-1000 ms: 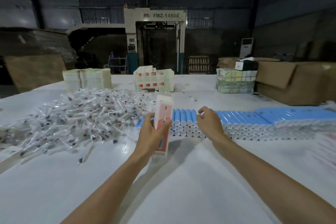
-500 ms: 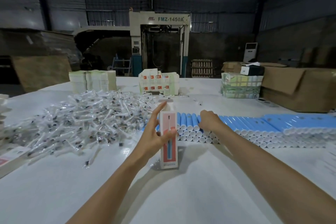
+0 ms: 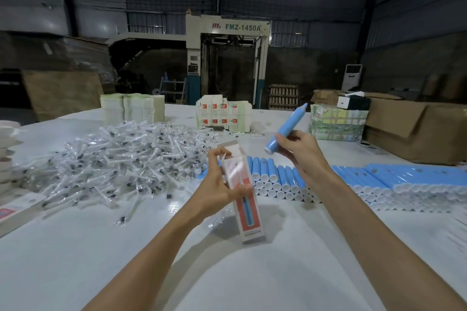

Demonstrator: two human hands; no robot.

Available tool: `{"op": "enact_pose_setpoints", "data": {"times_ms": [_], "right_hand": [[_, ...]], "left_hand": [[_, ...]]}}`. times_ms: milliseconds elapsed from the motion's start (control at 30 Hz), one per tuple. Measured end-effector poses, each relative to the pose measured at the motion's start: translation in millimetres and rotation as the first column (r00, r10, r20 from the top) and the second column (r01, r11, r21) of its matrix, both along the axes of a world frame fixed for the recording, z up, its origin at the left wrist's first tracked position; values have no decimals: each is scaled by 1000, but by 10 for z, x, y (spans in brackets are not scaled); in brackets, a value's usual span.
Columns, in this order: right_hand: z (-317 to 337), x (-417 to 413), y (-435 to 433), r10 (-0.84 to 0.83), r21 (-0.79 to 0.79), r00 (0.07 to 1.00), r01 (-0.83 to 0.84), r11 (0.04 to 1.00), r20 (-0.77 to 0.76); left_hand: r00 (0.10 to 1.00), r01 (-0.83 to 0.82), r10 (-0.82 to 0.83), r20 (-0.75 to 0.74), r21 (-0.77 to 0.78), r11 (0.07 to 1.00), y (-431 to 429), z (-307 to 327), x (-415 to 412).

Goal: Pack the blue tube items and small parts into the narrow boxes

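Comparing the head view with half a second ago, we note that our right hand (image 3: 297, 149) has left the tube row (image 3: 278, 179) and now pinches one blue tube (image 3: 286, 129) aloft over the surface's middle. Our left hand (image 3: 219, 184) grips the narrow box (image 3: 242, 192) nearly upright with its top flap open, so insertion looks next. Bagged small parts (image 3: 121, 156) heap toward the left edge of the white surface (image 3: 227, 272). Beyond its far edge stand a machine (image 3: 227, 63) and cartons (image 3: 417, 131) in a dim warehouse.

FMZ-1450A machine (image 3: 227, 29) at the back, white standing unit (image 3: 352, 77) to its right, brown cardboard cartons (image 3: 417, 131) nearer
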State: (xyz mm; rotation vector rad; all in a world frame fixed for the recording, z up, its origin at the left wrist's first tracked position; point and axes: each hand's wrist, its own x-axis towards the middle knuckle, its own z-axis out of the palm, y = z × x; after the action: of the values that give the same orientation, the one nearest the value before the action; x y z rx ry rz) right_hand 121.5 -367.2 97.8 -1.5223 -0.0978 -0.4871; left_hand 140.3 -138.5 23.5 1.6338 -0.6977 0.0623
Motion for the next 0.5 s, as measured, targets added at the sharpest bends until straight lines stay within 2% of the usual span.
{"op": "enact_pose_setpoints", "data": {"times_ms": [33,100,200,333,500], "right_hand": [[34,-95,78,84,72,993,-90,993,80],[76,-238,212,166,119,964,-193,974,206],[118,-326,344,166,81,942,-197,977,291],[79,-320,466,201,-97,950,-183,978,237],[26,-279,370,25,-233,992,4,973,123]], "left_hand": [[1000,-2,2,0,-2,1000,-11,8,-15],[1000,8,-8,12,10,1000,-29,16,-43],[997,62,-64,41,44,997,-67,15,-80],[994,102,-103,33,55,993,-105,11,-127],[995,94,-96,39,65,994,-95,-4,-128]]}}
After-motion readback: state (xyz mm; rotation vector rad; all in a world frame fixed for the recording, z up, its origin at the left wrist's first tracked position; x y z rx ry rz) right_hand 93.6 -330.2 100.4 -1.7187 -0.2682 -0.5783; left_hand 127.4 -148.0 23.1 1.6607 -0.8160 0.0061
